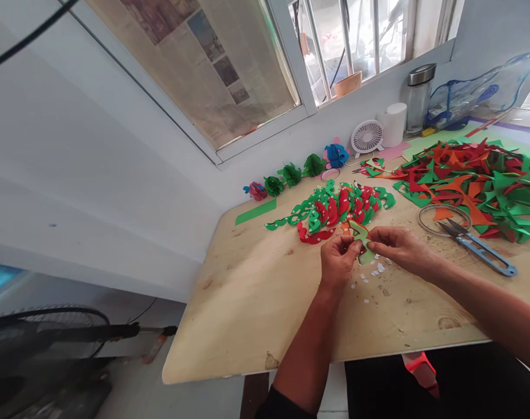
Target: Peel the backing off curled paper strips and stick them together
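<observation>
On a wooden table [247,291], we find small white scraps [380,267] scattered on the near side of our landmark, a cluster of wavy red and green cut-outs [343,202]. Just beyond the scraps, at the cluster's near edge, our left hand [340,256] and right hand [398,247] come close together, thumbs and fingertips pinching a light green paper piece [367,255] between them. We judge it very light, thin and flexible, easily creased or torn, and not slippery; a gentle pinch at its edges should suit it best. Right of the cluster and a little nearer lie blue-handled snips [487,254]; farther right spreads a heap of coloured offcuts [469,186]. Behind and to the right of the cluster stand a metal-lidded glass jar [416,110] and a clear blue-trimmed bag [478,93]; we cannot make out their contents. Behind the cluster, at the window, sits a tan pot [348,84], its inside hidden.
</observation>
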A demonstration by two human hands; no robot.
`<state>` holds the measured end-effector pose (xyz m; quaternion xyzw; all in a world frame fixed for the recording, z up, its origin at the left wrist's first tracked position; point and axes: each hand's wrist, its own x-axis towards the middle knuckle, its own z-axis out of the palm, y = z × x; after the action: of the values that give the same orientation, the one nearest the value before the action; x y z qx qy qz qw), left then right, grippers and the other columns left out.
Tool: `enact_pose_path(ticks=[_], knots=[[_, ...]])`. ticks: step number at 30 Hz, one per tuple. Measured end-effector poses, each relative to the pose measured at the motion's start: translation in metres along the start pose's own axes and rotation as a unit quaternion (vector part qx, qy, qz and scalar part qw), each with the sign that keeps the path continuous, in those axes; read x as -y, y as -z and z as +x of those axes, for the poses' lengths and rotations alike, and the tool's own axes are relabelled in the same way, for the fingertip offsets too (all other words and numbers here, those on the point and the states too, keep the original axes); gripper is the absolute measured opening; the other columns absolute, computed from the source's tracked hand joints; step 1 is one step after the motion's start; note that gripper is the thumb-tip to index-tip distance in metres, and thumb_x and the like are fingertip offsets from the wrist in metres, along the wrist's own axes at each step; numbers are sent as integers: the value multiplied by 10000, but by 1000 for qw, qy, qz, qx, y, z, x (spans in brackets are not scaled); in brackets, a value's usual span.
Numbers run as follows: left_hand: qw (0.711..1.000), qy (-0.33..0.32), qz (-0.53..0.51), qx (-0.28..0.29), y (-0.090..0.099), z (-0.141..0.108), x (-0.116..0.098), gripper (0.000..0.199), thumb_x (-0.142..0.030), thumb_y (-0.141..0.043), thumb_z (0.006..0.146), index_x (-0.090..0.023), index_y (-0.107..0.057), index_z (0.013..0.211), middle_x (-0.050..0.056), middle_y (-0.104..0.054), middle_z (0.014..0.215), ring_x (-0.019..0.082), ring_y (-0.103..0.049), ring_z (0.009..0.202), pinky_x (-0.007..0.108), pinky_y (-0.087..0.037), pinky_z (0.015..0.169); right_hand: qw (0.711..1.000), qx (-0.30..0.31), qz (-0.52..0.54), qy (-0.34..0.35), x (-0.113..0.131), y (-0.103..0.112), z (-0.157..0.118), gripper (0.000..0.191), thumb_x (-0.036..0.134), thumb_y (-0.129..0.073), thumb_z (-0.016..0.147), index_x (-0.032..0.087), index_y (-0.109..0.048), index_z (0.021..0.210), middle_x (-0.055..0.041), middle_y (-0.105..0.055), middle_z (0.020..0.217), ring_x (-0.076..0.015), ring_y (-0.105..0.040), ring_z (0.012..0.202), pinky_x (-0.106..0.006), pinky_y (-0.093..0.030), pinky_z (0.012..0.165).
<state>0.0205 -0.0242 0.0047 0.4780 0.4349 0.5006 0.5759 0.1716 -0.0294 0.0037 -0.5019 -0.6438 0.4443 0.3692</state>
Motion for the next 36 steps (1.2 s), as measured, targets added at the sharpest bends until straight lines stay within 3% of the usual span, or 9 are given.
enact_pose_path(ticks=[4, 9, 11, 16, 24, 36], knots=[[999, -17, 24, -21, 0, 0, 2, 171, -303, -691, 645, -143, -630, 666, -4, -603, 571, 90, -538, 512, 224, -461, 561, 1000, -14, 5, 10, 6, -1, -1, 207, 375, -522, 780, 182, -591, 747, 8, -529, 621, -122, -444, 543, -250, -338, 483], [989, -80, 90, -81, 3, -2, 4, 161, -311, -654, 695, -152, -638, 718, 21, -642, 675, 115, -564, 589, 226, -455, 575, 977, -168, -94, 95, 11, 0, -5, 124, 307, -529, 788, 206, -591, 824, -43, -627, 756, -174, -547, 680, -304, -443, 631], [983, -106, 122, -91, 3, -3, 4, 144, -298, -641, 709, -156, -646, 734, 27, -650, 718, 118, -561, 616, 226, -451, 588, 963, -189, -134, 138, 11, -1, -8, 91, 264, -511, 804, 208, -583, 802, -36, -620, 723, -164, -536, 653, -299, -436, 634], [970, -140, 177, -96, 3, -5, 4, 124, -285, -632, 722, -166, -660, 742, 25, -647, 726, 122, -548, 633, 238, -444, 617, 969, -114, -156, 151, 8, -6, -9, 128, 253, -496, 809, 203, -592, 740, -7, -589, 612, -134, -499, 551, -258, -390, 528], [986, -97, 123, -60, 1, -2, 8, 150, -297, -652, 692, -150, -669, 714, 21, -621, 672, 105, -501, 570, 227, -421, 557, 981, -105, -130, 96, 3, -6, -4, 137, 291, -513, 800, 201, -587, 728, 10, -561, 576, -124, -477, 540, -237, -387, 513], [983, -107, 147, -34, 2, -4, 7, 137, -292, -657, 693, -158, -683, 704, 21, -608, 613, 117, -518, 555, 242, -428, 547, 987, -99, -112, 57, 0, -7, -3, 161, 296, -529, 772, 195, -558, 650, 27, -536, 550, -112, -456, 518, -240, -367, 504]])
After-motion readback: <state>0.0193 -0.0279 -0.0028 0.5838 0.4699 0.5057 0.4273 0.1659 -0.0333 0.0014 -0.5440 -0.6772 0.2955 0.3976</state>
